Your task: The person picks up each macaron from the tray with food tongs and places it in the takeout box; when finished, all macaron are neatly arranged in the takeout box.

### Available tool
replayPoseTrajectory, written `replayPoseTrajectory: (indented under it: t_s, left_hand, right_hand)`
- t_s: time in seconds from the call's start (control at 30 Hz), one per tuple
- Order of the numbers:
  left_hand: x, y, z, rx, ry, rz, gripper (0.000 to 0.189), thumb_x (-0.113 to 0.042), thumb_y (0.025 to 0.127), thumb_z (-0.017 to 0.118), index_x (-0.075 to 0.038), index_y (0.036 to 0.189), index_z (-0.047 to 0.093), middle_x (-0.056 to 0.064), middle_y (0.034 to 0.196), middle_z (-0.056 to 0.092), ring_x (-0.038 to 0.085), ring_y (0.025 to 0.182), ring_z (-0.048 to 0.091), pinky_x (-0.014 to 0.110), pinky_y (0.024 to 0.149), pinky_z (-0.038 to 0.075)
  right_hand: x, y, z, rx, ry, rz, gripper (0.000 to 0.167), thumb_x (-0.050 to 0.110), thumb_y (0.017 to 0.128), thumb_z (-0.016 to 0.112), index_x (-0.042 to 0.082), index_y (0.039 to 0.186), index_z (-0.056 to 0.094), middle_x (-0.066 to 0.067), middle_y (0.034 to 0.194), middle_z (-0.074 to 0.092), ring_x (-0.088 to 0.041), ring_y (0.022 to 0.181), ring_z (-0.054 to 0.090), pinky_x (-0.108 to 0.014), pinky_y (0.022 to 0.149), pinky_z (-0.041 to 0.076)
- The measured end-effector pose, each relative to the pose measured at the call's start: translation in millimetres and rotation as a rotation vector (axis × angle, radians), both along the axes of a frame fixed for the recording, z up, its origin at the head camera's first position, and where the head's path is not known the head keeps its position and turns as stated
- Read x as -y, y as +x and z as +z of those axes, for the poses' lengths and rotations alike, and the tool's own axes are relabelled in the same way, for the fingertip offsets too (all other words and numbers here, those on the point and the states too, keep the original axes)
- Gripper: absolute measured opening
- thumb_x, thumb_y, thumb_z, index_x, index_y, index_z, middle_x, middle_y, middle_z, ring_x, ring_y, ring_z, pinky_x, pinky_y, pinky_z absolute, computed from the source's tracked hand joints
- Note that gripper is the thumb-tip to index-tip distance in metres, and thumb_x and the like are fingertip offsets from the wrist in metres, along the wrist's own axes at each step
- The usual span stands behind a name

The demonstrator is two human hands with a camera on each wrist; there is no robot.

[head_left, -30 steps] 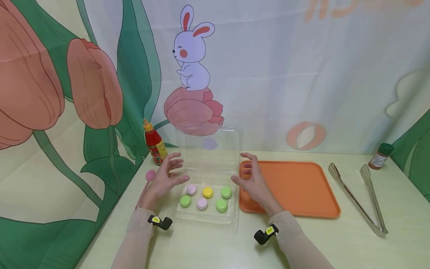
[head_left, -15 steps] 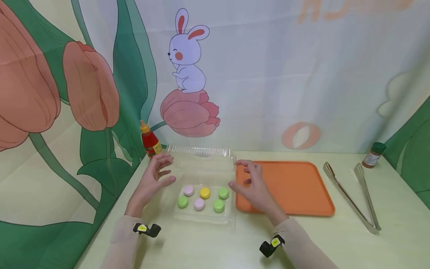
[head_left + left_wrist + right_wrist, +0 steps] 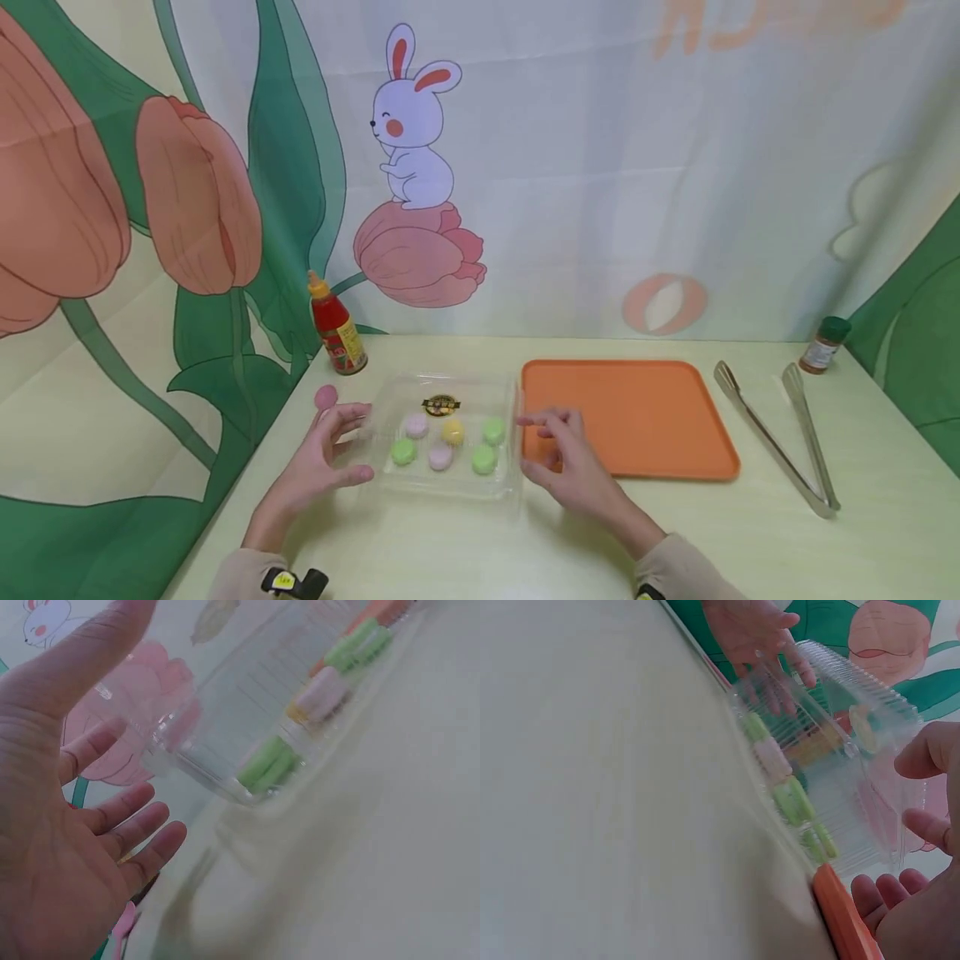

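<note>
A clear plastic clamshell box (image 3: 491, 393) lies on the table with its lid down and a dark oval label (image 3: 441, 406) on top. Through the lid show several macarons: a yellow macaron (image 3: 453, 432), pink ones and green ones (image 3: 483, 459). My left hand (image 3: 322, 458) is beside the box's left side, thumb apart from the spread fingers. At the right side is my right hand (image 3: 572, 467), its fingers gently bent and thumb apart, holding nothing. In the right wrist view the right fingertips are close to the box wall (image 3: 877, 825); contact cannot be told.
An orange tray (image 3: 630, 417) sits right of the box, partly behind my right hand. Metal tongs (image 3: 776, 442) lie farther right, near a green-capped jar (image 3: 825, 344). A red sauce bottle (image 3: 337, 329) stands back left, by a pink spoon (image 3: 326, 397). A printed curtain hangs behind.
The lid, upright a second ago, has swung down over the macarons. Both hands have come lower and nearer, the left also shifting left. Tray, tongs and bottles have stayed put.
</note>
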State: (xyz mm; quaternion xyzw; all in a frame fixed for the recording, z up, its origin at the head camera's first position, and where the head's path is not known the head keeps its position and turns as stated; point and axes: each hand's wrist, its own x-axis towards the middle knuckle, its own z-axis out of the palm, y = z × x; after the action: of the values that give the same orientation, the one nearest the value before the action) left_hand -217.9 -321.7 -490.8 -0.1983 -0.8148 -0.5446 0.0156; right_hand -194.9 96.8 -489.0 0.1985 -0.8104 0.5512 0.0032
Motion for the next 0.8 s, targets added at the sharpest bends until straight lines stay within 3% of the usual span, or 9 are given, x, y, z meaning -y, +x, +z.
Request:
replayPoseTrajectory:
  t_s: [0.2, 0.4, 0.6, 0.8]
  left_hand:
    - [2.2, 9.3, -13.2, 0.036, 0.017, 0.007, 0.049, -0.004, 0.106, 0.074, 0.001, 0.15, 0.055, 0.024, 0.157, 0.056, 0.053, 0.144, 0.057, 0.02, 0.108, 0.053]
    - [1.1, 12.8, -15.2, 0.063, 0.014, 0.049, 0.046, -0.008, 0.105, 0.077, -0.002, 0.147, 0.059, 0.022, 0.152, 0.06, 0.039, 0.133, 0.065, 0.025, 0.1, 0.06]
    - [1.0, 12.0, -14.8, 0.125, 0.082, 0.045, 0.052, -0.004, 0.101, 0.081, 0.002, 0.147, 0.057, 0.023, 0.139, 0.061, 0.015, 0.107, 0.07, 0.024, 0.085, 0.063]
    - [2.5, 15.2, -15.5, 0.212, 0.203, 0.068, 0.058, 0.0, 0.099, 0.081, 0.006, 0.151, 0.056, 0.01, 0.108, 0.075, 0.008, 0.092, 0.072, 0.021, 0.08, 0.06]
  right_hand:
    - [2, 13.2, -4.6, 0.061, -0.047, 0.024, 0.048, 0.018, 0.106, 0.077, 0.012, 0.151, 0.064, -0.022, 0.14, 0.042, -0.026, 0.111, 0.062, -0.025, 0.08, 0.056]
    - [11, 20.3, -11.2, 0.166, -0.13, 0.053, 0.06, 0.02, 0.106, 0.079, 0.012, 0.158, 0.051, -0.025, 0.145, 0.042, -0.018, 0.08, 0.068, -0.029, 0.064, 0.062]
    - [23, 25.9, -12.8, 0.272, -0.318, 0.048, 0.063, 0.006, 0.105, 0.075, 0.007, 0.16, 0.044, -0.024, 0.159, 0.042, -0.022, 0.083, 0.071, -0.031, 0.071, 0.065]
    - [35, 30.3, -13.5, 0.278, -0.406, -0.026, 0.062, -0.002, 0.104, 0.073, 0.003, 0.159, 0.047, -0.02, 0.163, 0.046, -0.02, 0.079, 0.07, -0.029, 0.066, 0.065]
